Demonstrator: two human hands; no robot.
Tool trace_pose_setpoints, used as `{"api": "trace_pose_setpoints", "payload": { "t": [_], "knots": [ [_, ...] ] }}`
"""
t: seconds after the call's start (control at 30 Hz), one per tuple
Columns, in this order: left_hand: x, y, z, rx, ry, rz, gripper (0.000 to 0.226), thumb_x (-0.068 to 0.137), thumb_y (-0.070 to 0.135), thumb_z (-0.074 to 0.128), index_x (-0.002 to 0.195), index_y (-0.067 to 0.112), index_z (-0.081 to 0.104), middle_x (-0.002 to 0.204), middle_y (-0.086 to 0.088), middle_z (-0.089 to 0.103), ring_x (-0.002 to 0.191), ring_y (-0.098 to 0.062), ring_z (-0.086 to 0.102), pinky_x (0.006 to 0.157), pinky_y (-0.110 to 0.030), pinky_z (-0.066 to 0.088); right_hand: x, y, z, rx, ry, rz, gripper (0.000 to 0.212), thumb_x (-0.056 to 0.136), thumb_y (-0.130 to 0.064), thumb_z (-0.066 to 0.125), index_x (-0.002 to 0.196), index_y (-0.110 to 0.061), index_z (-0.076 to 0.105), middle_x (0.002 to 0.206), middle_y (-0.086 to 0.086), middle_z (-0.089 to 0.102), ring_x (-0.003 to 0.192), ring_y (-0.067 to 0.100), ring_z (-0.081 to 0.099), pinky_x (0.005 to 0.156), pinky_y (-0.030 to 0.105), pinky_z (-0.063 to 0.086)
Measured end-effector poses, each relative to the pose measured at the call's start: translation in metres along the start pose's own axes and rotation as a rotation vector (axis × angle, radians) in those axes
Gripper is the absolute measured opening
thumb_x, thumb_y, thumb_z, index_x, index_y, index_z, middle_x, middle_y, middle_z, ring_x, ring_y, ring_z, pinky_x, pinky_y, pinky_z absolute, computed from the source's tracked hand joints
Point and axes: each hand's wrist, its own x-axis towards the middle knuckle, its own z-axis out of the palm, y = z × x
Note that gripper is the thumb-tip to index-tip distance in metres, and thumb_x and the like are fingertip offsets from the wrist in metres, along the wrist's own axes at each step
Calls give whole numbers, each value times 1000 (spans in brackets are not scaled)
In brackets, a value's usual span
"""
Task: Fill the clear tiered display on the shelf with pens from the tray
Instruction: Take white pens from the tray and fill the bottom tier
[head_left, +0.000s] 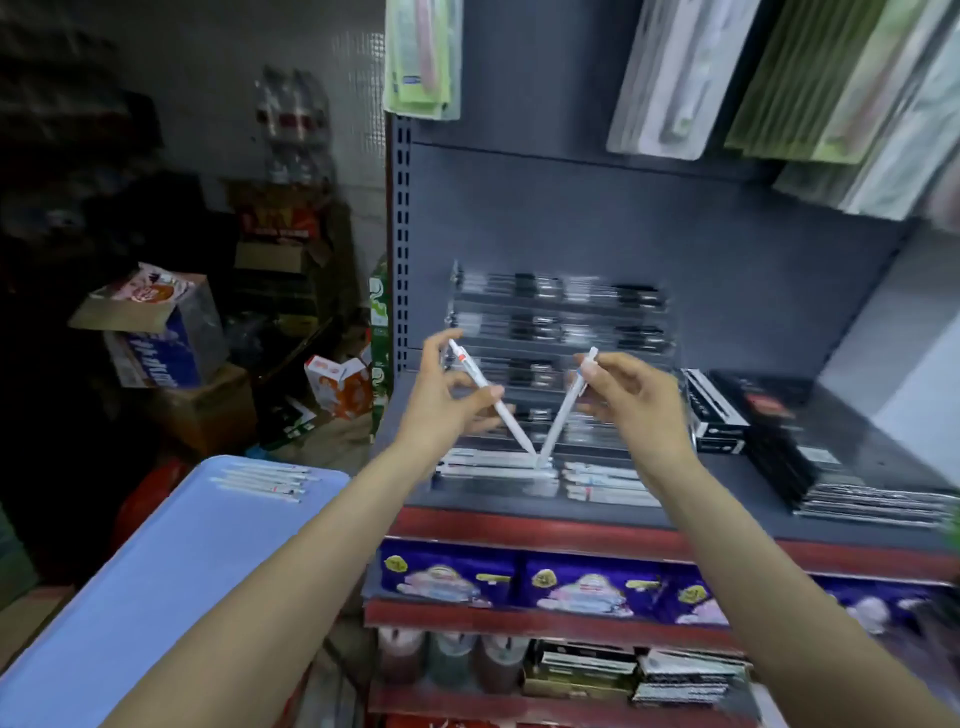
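Display front: blocked by left hand (441, 400) and right hand (631, 400), each gripping a white pen, tips meeting low over the clear tiered display (558, 332).
Right of display: hemmed by black boxes (714, 410), just beside.
Above display: open against the grey back panel (623, 218); hanging packs (779, 78) higher.
Tray (156, 571): mostly bare blue, pens (262, 480) at far edge.
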Motion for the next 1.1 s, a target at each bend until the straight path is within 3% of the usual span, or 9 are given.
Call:
{"api": "trace_pose_setpoints", "payload": {
  "t": [0.1, 0.23, 0.37, 0.5, 0.77, 0.97, 1.1],
  "knots": [
    [-2, -4, 29, 11, 10, 14, 39, 85, -1, 61, 107, 24, 41, 85, -14, 66, 67, -22, 70, 63, -29, 59, 6, -2, -32, -140, 39, -110, 15, 90, -9, 59, 102, -7, 68, 92, 8, 70, 79, 6, 68, 74, 20, 56],
    [-4, -13, 49, -3, 67, -1, 29, 87, 0, 61, 99, 16, 41, 81, -15, 66, 55, -17, 68, 55, -24, 57, 13, 7, -61, -515, -45, -197, 26, 92, -9, 56, 116, -9, 65, 105, 8, 68, 96, 20, 64, 91, 33, 51],
    [-5, -24, 55, -5, 87, -13, 27, 85, -2, 62, 93, 14, 41, 85, -15, 62, 56, -18, 70, 53, -22, 56, 15, 27, -71, -809, -191, -276, 27, 91, -6, 55, 116, -8, 65, 106, 10, 68, 97, 21, 63, 80, 14, 41],
    [-8, -31, 54, -6, 132, -17, 27, 85, -1, 63, 97, 13, 43, 86, -12, 62, 59, -18, 70, 56, -22, 57, 17, 45, -72, -863, -291, -235, 18, 89, -9, 60, 106, -4, 66, 101, 10, 71, 95, 21, 66, 85, 21, 48],
    [-12, -36, 47, 29, 138, -47, 26, 84, 0, 64, 98, 12, 45, 86, -14, 64, 63, -22, 71, 57, -23, 57, 15, 76, -68, -1059, -483, -183, 24, 88, -14, 62, 112, -13, 68, 110, 7, 64, 100, 23, 61, 90, 33, 48],
    [-9, -39, 47, 42, 157, -54, 27, 84, 0, 64, 97, 12, 45, 85, -13, 64, 62, -21, 71, 57, -23, 57, 16, 79, -68, -983, -531, -99, 20, 86, -13, 65, 104, -12, 72, 104, 6, 68, 84, 12, 57, 78, 19, 43],
    [-4, -41, 54, 18, 146, -68, 27, 85, -3, 62, 93, 12, 42, 85, -13, 63, 59, -19, 70, 55, -21, 56, 16, 75, -80, -848, -495, -33, 20, 89, -14, 62, 106, -12, 71, 105, 2, 69, 91, 11, 59, 83, 19, 41]
  ]
}}
